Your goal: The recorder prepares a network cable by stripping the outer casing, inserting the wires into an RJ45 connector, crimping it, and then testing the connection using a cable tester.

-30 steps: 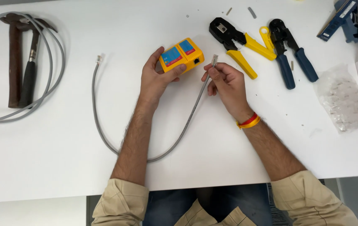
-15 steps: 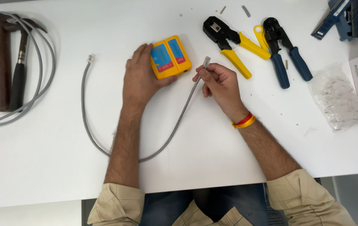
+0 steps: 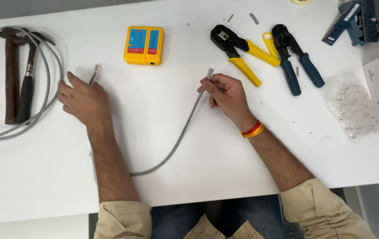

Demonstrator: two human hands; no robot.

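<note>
**Both ends of the grey cable in my hands**

The short grey cable point(image 3: 185, 130) lies in a curve on the white desk point(image 3: 225, 177), in the middle of the frame. My right hand point(image 3: 227, 95) pinches it between thumb and fingers just under its clear plug point(image 3: 209, 73). My left hand point(image 3: 83, 99), at the left, lies over the other end with the fingers loosely spread; the second plug point(image 3: 96, 68) shows just above them.

I judge this as the step of gathering both ends. The yellow tester point(image 3: 144, 45) stands apart at the upper middle, so the next move calls for bringing a plug to its socket, well aligned.

Part of the cable is hidden under my left forearm. Whether the left fingers really grip it, I cannot tell. The blue parts point(image 3: 357, 20) at upper right are cut off.
</note>
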